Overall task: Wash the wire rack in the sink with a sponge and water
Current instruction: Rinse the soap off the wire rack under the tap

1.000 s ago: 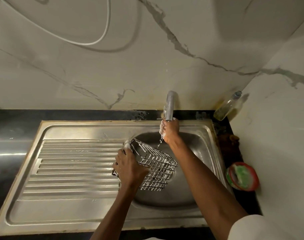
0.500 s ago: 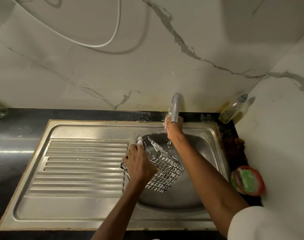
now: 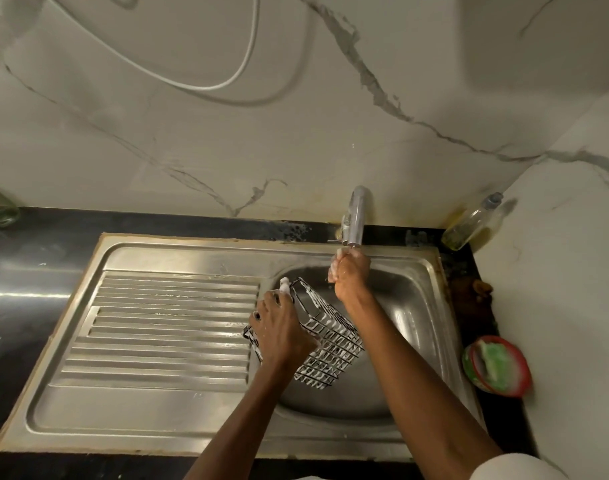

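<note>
A person stands at a stainless steel sink (image 3: 417,306) set in a black desk (image 3: 36,244). The left hand (image 3: 279,327) grips the rim of a soapy black wire rack (image 3: 327,344), held tilted over the basin's left edge. At twelve o'clock, the right hand (image 3: 348,271), foamy, is curled under the mouth of the chrome tap (image 3: 355,216); whether it holds anything, I cannot tell. A green sponge (image 3: 493,365) lies in a red bowl (image 3: 518,358) at three o'clock. Likely step: rinsing. Best to bring the rack under the tap and turn it so water reaches every wire, keeping a firm hold on the slippery metal
</note>
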